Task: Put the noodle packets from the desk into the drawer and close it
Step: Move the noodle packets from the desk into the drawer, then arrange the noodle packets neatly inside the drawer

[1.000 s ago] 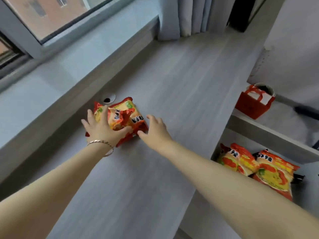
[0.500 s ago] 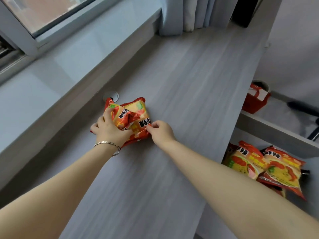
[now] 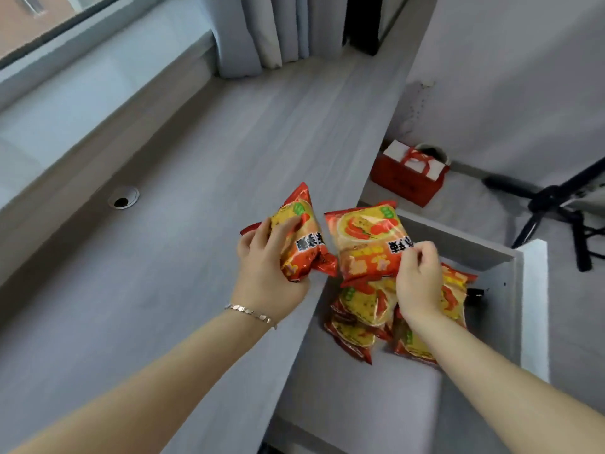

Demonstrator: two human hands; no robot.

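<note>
My left hand (image 3: 266,273) grips a red and yellow noodle packet (image 3: 302,239) over the desk's right edge. My right hand (image 3: 419,276) pinches a second noodle packet (image 3: 366,244) by its lower right corner and holds it above the open drawer (image 3: 533,306). Several more noodle packets (image 3: 363,309) lie in a pile inside the drawer, partly hidden by my right hand and the held packet. The grey desk (image 3: 170,273) shows no packets on its top.
A round cable hole (image 3: 123,198) sits in the desk near the window sill (image 3: 65,103). Grey curtains (image 3: 262,31) hang at the desk's far end. A red gift bag (image 3: 409,178) and a black tripod (image 3: 556,204) stand on the floor beyond the drawer.
Both hands lifted the two packets off the desk near the cable hole and carried them right. One packet is now in each hand, the right one over the drawer.
</note>
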